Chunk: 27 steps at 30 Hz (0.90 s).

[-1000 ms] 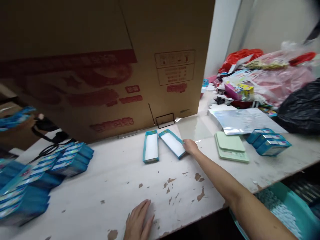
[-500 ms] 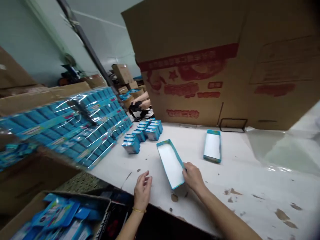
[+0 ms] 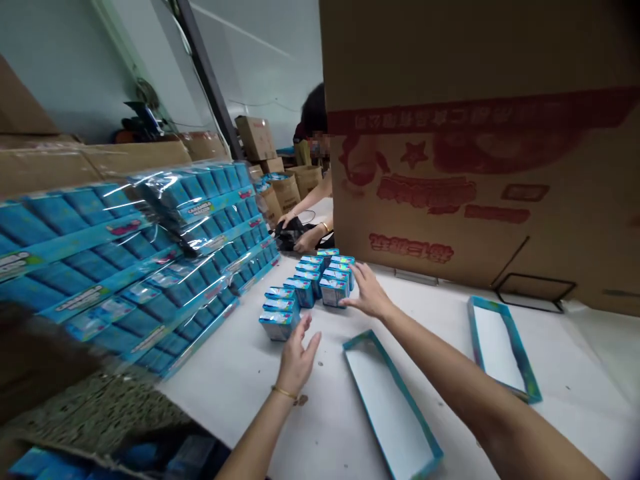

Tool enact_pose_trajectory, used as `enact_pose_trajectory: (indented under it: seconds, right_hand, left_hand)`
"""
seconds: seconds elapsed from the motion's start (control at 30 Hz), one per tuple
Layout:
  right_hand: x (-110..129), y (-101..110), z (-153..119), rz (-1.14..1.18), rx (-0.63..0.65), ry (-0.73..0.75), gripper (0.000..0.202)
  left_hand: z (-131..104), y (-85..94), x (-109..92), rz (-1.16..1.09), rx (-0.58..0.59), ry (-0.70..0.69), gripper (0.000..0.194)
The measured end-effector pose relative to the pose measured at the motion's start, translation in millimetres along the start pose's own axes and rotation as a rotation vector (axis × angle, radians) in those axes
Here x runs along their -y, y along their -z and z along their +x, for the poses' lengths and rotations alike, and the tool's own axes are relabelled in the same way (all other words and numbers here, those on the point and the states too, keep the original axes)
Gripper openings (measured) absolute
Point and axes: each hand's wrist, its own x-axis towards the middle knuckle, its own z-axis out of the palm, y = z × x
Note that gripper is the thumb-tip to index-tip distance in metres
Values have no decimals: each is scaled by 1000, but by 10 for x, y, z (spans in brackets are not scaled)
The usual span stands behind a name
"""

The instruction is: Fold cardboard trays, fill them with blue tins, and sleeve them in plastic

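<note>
Small blue boxes (image 3: 307, 280) stand upright in uneven rows on the white table. My right hand (image 3: 369, 295) is at the right end of the nearest right-hand row, thumb and fingers apart; whether it touches a box I cannot tell. By the front-left boxes (image 3: 278, 323) is my left hand (image 3: 297, 360), its fingers spread and holding nothing; contact there is unclear too. A shallow blue tray (image 3: 367, 400) with a white inside lies below my right forearm, with nothing in it.
A second blue tray (image 3: 500, 350) lies at the right, before a tall cardboard carton (image 3: 425, 153) and a black wire stand (image 3: 535, 293). Film-wrapped stacks of filled blue trays (image 3: 150, 267) line the left. Behind, a co-worker's hands (image 3: 305, 233) handle something black.
My right hand has let go of the tray and moved over to the small boxes. My left hand has also come forward to them. The view has shifted closer.
</note>
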Motion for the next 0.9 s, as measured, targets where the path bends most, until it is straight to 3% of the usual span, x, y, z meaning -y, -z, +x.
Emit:
enact_pose_trajectory:
  seconds: [0.1,0.2,0.4,0.5,0.6,0.73,0.8,0.9]
  right_hand:
    - [13,-130,673,-66,209,-35,113]
    - [-26,-247,951,-125,406,-83,113]
    - [-172,-186,867,-166,413,125,98]
    - [-233,-72,774,-145,445,242,94]
    - [-302,-10,731,-72,460,294,93]
    - [-440,-36,725,95,408,296,93]
    - [-531,-92,749,266,272,250,88]
    - [-666,-240,865,598,-9,20,74]
  left_hand:
    - [322,-165,159,-13,4,14,57]
    - [546,-280,309,-37,4,33,63]
    - [704,-475,453,-94,33,57,75]
    - [726,-533,424,-132,90,42,81]
    - [815,-598,330,-201,122,33,73]
    - [1061,-714,232,-306,67,41,68]
    - [1192,-762,237,-379,49,39,68]
    - [1339,-810,300,-472,54,35,65]
